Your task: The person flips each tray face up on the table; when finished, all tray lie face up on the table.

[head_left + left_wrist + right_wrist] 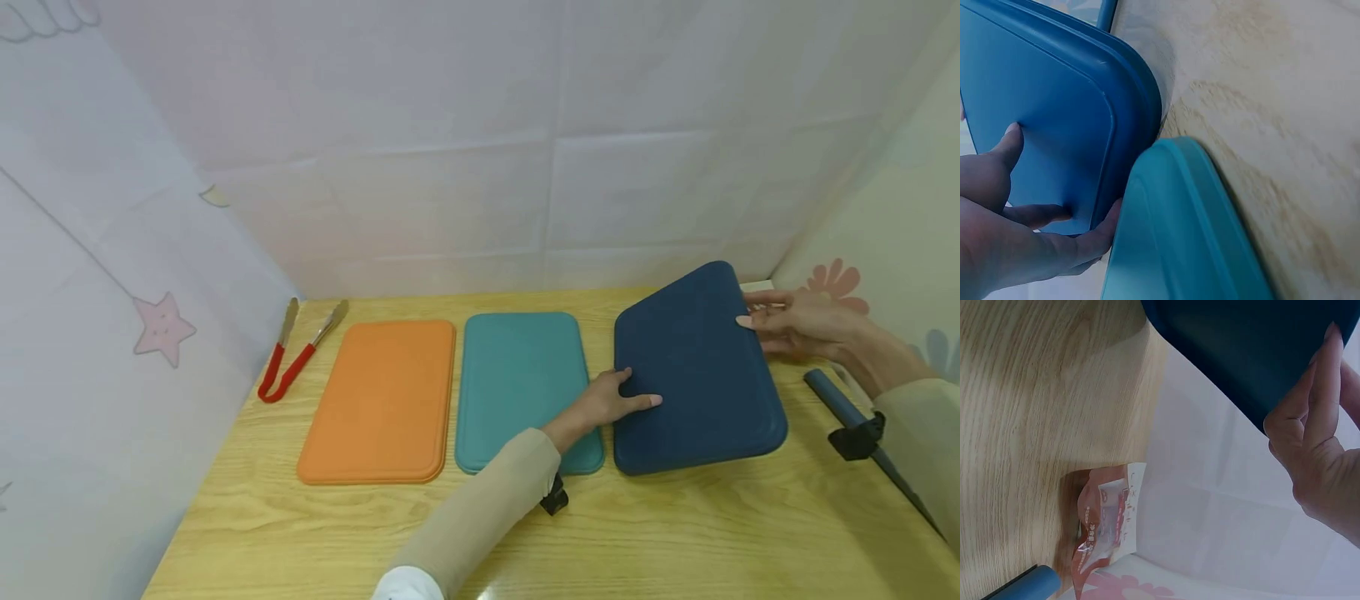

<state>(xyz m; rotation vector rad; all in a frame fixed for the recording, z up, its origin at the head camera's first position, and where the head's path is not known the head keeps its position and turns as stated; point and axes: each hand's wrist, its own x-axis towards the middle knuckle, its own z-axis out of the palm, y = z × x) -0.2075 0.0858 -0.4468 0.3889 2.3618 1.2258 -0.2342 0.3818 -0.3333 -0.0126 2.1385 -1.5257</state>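
A dark blue flat rectangular tray is tilted, its right side raised off the table and its left edge low beside the teal tray. My right hand pinches the raised right edge, thumb on the upper face and fingers behind; the right wrist view shows the shadowed underside. At the low edge, my left hand lays its thumb and index finger on the upper face. Its other fingertips touch the side edge near the teal tray. An orange tray lies flat at the left.
Red-handled tongs lie spread at the far left. By the right wall is a brown and white packet. A long tool with a blue-grey handle lies on the right, partly hidden by my forearm. Walls of cloth border the table.
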